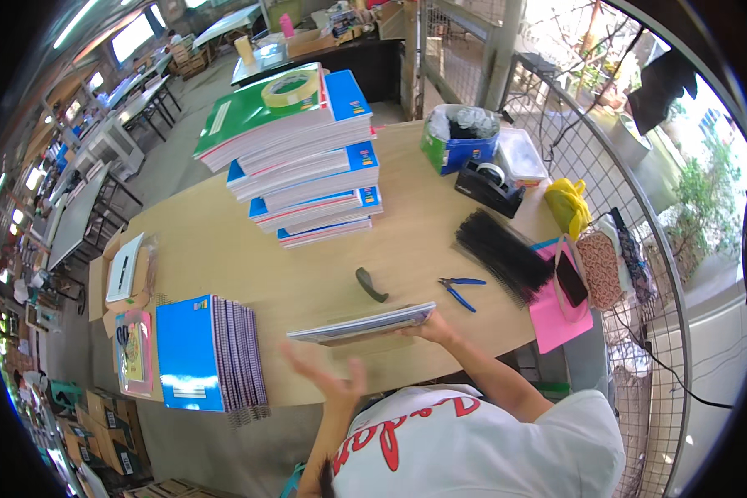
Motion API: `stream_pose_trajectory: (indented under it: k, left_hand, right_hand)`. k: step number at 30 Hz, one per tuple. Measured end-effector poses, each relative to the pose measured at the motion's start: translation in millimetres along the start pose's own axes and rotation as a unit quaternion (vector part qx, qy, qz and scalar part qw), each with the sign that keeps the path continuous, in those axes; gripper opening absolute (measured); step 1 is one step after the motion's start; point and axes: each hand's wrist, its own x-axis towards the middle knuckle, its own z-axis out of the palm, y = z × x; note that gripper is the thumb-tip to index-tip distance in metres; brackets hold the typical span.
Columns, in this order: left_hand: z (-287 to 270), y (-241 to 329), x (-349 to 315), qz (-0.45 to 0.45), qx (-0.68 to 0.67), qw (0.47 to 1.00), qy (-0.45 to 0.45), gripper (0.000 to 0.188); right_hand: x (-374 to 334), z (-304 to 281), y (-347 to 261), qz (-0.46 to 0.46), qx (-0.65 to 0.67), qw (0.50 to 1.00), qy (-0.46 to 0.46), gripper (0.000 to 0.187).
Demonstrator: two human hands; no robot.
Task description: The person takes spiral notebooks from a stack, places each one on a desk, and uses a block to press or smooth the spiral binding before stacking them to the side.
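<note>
I'd guess it's the squaring-up step: the right fingers (410, 331) grip the booklet (361, 323) above the tabletop (307, 278) — and the left fingers (297, 358) (spread, holding nothing) must next steady its free end.

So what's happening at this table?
A person's right hand grips a thin, white-edged pad of sheets, seen nearly edge-on; the open left hand is blurred near its left end. Blue-covered spiral-bound notebooks are stacked at left, blue-handled metal pliers and thin black coils lie at right, and taller blue-and-green-covered paper stacks stand behind.
</note>
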Motion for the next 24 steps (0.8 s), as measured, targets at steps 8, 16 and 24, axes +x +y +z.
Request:
stream_pose_trajectory:
  k: [8,16,24]
  left_hand:
    - [54,76,44,0.198,0.152,0.956,-0.154,0.039]
    - [57,85,49,0.17,0.083,0.971,-0.149,0.026]
    - [66,91,44,0.175,0.121,0.97,-0.113,0.018]
  right_hand:
    - [20,-122,-38,0.017,-0.354,0.918,0.178,0.034]
    - [24,-163,-23,-0.14,-0.433,0.87,0.188,0.014]
    - [-5,-132,-125,-0.18,-0.348,0.92,0.018,0.031]
